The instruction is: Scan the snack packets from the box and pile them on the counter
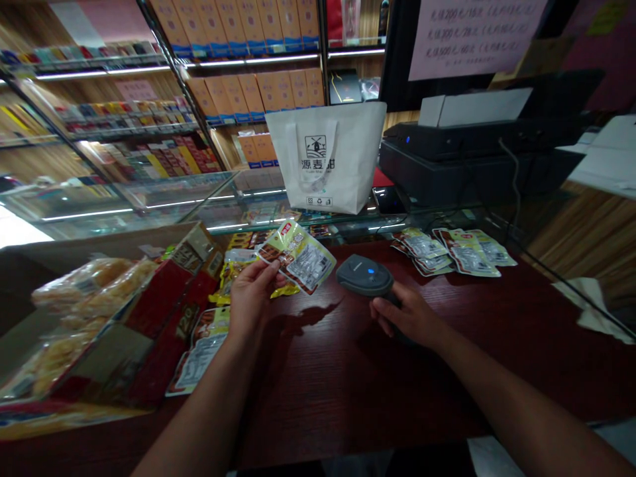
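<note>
Left hand (252, 286) pinching packet (299, 257), right hand (408, 315) gripping scanner (362, 276).
Scanning is apparently partway; other packets (464, 253) are lying by the counter's (318, 384) far edge.

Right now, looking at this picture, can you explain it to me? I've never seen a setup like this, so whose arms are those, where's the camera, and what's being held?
There's no machine here: these are a person's two bare hands. The single picture comes from a camera worn on that person's head, looking forward and down, so the arms reach in from the bottom.

The left hand pinches a flat packet. The right hand grips a dark scanner with a blue light.

On the dark red table, more packets lie to the right, and an open box of wrapped food sits to the left. Beyond, a white bag stands upright.
</note>
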`<state>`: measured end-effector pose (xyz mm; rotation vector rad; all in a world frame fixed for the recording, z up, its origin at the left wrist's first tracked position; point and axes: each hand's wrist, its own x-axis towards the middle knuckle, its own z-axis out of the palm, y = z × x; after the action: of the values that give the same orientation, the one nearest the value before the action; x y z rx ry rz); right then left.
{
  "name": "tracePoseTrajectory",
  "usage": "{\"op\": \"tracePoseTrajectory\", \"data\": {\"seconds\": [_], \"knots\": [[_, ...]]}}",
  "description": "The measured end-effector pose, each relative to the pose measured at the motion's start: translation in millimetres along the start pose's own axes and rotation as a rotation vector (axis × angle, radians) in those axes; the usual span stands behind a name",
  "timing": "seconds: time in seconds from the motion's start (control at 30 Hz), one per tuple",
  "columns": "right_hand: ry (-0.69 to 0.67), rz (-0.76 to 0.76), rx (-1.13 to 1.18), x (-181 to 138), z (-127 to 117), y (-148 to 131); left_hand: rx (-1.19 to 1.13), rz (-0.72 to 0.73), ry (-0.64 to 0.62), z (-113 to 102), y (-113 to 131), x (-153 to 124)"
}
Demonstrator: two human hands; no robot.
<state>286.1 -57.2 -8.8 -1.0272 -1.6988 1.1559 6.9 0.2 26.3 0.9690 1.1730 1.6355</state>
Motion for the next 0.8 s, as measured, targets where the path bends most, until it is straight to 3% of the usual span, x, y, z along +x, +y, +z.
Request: {"op": "tracePoseTrajectory", "data": {"seconds": [0.53, 0.67, 0.8], "knots": [[0.001, 0.001, -0.026, -1, -1, 2, -0.063, -0.002, 0.03, -4, 6, 1], [0.019, 0.04, -0.022, 0, -1, 4, -0.01, -0.026, 0.025, -26, 26, 3], [0.027, 0.064, -0.037, 2, 0, 0, 0.196, -0.169, -0.042, -64, 47, 2]]}}
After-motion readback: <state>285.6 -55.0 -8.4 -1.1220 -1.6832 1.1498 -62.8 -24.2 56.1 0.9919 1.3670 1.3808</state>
